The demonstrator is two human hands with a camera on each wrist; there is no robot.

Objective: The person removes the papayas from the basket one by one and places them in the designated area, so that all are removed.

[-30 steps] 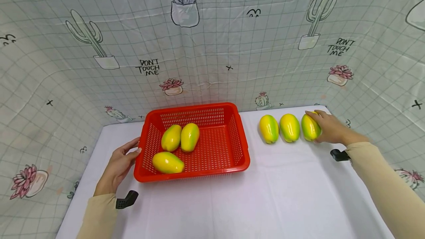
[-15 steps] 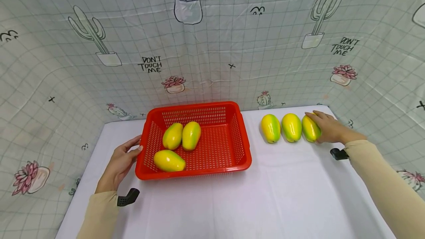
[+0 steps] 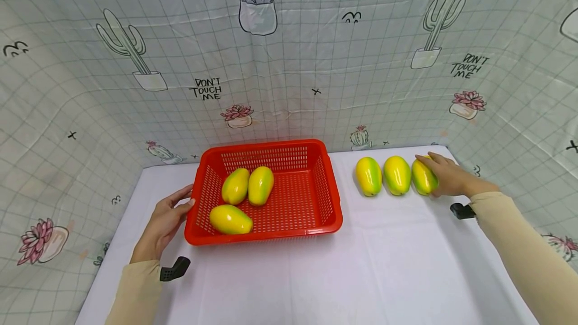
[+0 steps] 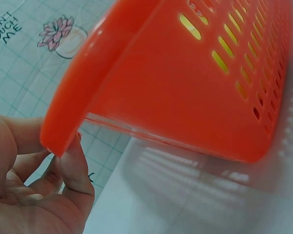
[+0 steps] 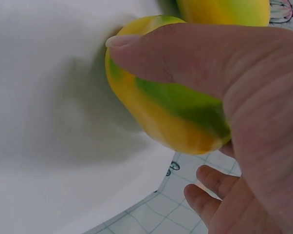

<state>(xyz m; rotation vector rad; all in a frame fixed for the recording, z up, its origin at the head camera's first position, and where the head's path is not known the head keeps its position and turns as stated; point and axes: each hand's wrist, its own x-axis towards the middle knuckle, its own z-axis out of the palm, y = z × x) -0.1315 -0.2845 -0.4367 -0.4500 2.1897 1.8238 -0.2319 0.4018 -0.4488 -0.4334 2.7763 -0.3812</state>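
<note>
Gripping rightmost mango (image 3: pixel 423 176) at bench (image 3: pixel 361 265) 1 o'clock corner, right hand (image 3: pixel 447 177) wraps thumb and fingers round it. Mango yellow, green-streaked, long axis 12-to-6. Left hand (image 3: pixel 164 222), fingers relaxed, touches red basket (image 3: pixel 331 199) rim at 9 o'clock.

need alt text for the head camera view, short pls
A person's right hand grips the rightmost of three mangoes on a white table, while the left hand touches a red basket holding three more mangoes.
</note>
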